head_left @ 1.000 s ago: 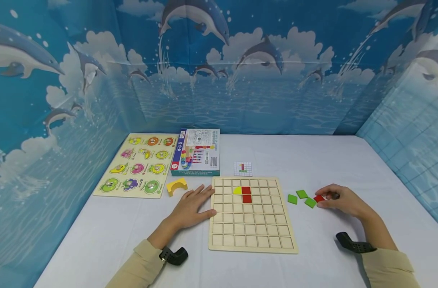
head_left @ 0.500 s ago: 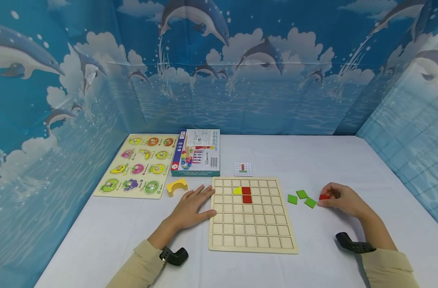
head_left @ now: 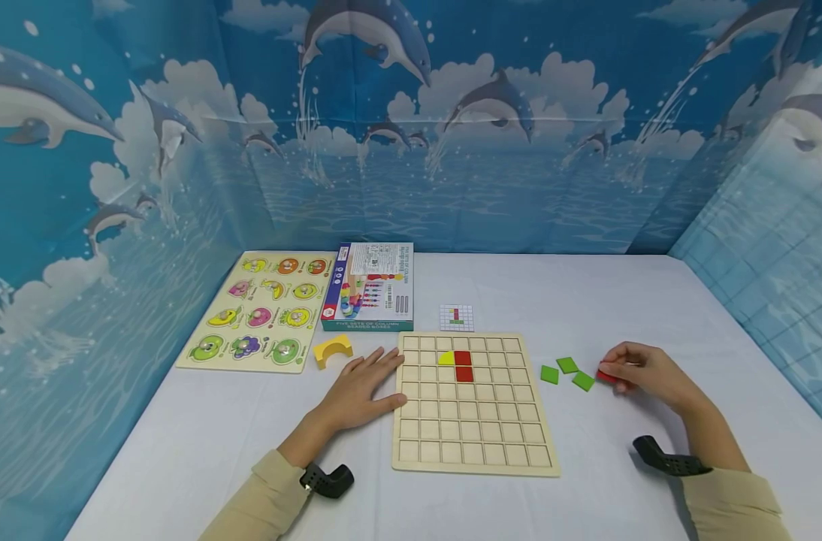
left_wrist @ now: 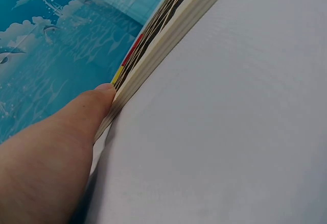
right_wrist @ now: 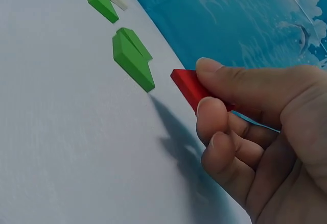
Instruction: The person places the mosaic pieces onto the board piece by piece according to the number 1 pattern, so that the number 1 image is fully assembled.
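Note:
My right hand (head_left: pixel 644 373) pinches a red square tile (right_wrist: pixel 190 87) between thumb and fingers, held above the white cloth in the right wrist view. Just left of it lie three green square tiles (head_left: pixel 583 381). A wooden grid board (head_left: pixel 475 432) lies in the middle, with a yellow tile (head_left: pixel 446 358) and two red tiles (head_left: pixel 463 373) set in its upper cells. My left hand (head_left: pixel 362 391) lies spread on the cloth with thumb and fingertips at the board's left edge. In the left wrist view its thumb (left_wrist: pixel 92 104) touches that edge.
A small printed pattern card (head_left: pixel 456 318) lies behind the board. Further left stand a flat box (head_left: pixel 377 285) and a fruit puzzle board (head_left: pixel 276 361), with a yellow arch block (head_left: pixel 332 348) in front. A dolphin-print curtain (head_left: pixel 411 195) encloses the table.
My right hand has drawn the red tile slightly right, away from the green tiles, and lifted and turned it in its fingers. The left hand and the board stay put.

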Available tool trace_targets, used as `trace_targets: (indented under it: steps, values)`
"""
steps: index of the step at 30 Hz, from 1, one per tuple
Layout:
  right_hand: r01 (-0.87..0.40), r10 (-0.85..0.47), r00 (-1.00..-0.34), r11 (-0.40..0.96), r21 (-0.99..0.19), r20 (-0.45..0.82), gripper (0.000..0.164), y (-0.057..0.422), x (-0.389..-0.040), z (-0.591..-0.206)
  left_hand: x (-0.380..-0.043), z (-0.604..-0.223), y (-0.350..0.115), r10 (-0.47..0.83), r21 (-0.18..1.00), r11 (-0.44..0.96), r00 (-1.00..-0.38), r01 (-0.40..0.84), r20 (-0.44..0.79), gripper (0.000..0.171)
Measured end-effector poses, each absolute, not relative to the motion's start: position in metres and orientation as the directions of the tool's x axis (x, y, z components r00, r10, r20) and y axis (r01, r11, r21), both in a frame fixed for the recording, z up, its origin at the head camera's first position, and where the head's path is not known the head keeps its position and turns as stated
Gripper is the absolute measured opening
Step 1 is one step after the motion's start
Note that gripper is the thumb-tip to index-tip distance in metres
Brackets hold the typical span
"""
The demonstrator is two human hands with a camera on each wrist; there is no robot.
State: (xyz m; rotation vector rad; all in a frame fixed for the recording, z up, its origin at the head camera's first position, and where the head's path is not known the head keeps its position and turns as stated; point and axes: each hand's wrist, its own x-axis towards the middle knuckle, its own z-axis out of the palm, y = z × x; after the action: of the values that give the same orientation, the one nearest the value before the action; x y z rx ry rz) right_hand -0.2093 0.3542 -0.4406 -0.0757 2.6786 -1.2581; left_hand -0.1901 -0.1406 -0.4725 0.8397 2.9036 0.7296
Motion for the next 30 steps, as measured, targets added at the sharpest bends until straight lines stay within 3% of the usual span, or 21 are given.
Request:
trace_targets:
  steps: [30]
  values:
    - [-0.010, -0.200, -0.973, 0.532, -0.847, -0.114, 0.035, 0.306, -0.207, -0.421, -0.189, -0.473, -0.142, 0.515, 0.448, 0.740, -0.851, 0.502, 0.103, 0.073]
